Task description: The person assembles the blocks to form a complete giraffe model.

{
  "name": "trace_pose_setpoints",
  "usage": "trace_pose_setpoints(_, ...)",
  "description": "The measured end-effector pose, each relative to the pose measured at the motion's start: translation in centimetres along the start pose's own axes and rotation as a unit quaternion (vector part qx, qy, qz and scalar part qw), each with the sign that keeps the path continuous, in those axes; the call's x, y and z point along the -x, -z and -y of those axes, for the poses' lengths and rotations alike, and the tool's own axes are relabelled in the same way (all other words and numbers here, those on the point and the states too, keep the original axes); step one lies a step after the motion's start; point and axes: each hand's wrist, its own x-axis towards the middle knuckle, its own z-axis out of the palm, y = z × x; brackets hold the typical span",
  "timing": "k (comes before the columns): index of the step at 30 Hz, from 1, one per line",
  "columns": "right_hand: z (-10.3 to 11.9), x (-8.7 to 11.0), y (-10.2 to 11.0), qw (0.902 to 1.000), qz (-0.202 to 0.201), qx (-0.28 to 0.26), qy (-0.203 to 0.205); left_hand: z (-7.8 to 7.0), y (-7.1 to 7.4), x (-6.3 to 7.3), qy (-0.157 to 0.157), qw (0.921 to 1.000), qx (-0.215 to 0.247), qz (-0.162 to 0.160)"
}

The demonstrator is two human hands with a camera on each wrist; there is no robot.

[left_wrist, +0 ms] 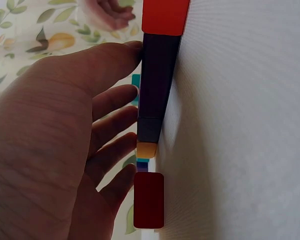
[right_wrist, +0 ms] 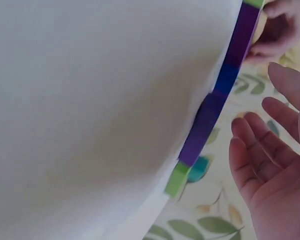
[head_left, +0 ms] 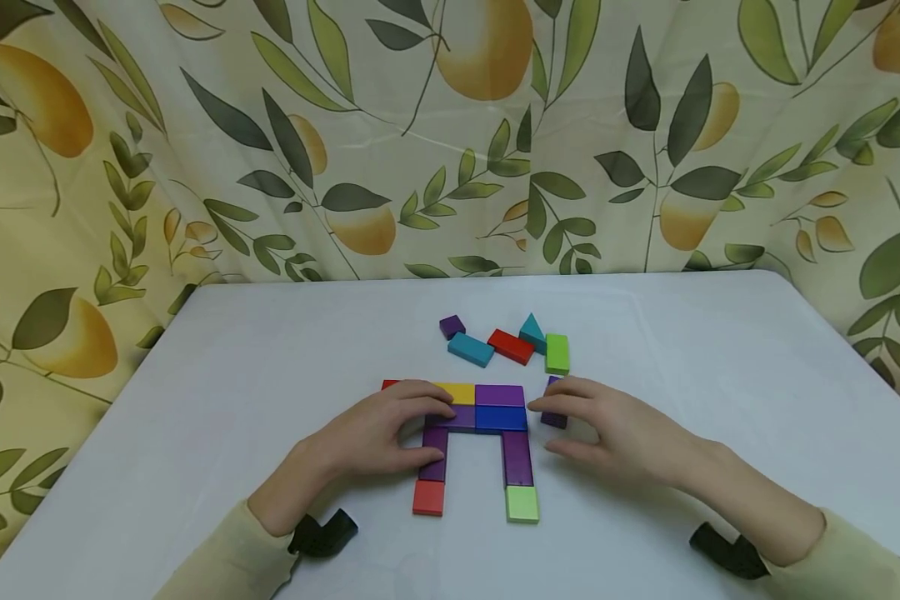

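Flat coloured blocks lie joined in a table-like shape: a yellow block (head_left: 456, 393) and a purple block (head_left: 499, 396) on top, a blue block (head_left: 501, 418) below, and two purple legs ending in a red block (head_left: 428, 497) and a light green block (head_left: 522, 504). My left hand (head_left: 378, 425) rests over its left side, fingers loosely bent, the thumb at the left purple leg (left_wrist: 159, 75). It partly hides a red block (left_wrist: 149, 200) at the upper left. My right hand (head_left: 618, 425) hovers beside a loose dark purple block (head_left: 554, 408), fingers relaxed and apart with nothing between them.
Behind the shape lie a small purple block (head_left: 452, 326), a teal block (head_left: 471, 349), a red block (head_left: 511, 347), a teal triangle (head_left: 532, 332) and a green block (head_left: 557, 354). A patterned curtain (head_left: 450, 167) hangs beyond the white table (head_left: 270, 333).
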Motion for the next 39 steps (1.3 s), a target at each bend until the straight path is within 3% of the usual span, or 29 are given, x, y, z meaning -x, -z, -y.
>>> trace_pose_setpoints(8, -2.2, -0.5, 0.4, 0.9979, -0.026, 0.015, -0.057, 0.0, -0.1, -0.1, -0.001, 1.0000, -0.002, 0.001)
trace_pose_setpoints(16, -3.2, -0.8, 0.4, 0.9964, -0.010, 0.022, -0.082, 0.0, -0.2, -0.1, 0.004, 1.0000, -0.005, 0.003)
trace_pose_setpoints(24, -3.3, -1.2, 0.5, 0.9964, 0.011, 0.008, -0.084, -0.1, -0.1, -0.1, 0.005, 1.0000, -0.006, 0.000)
trace_pose_setpoints(39, -2.9, -2.3, 0.3, 0.9974, 0.008, 0.010, -0.072, 0.0, -0.1, -0.1, 0.012, 0.9999, -0.008, 0.005)
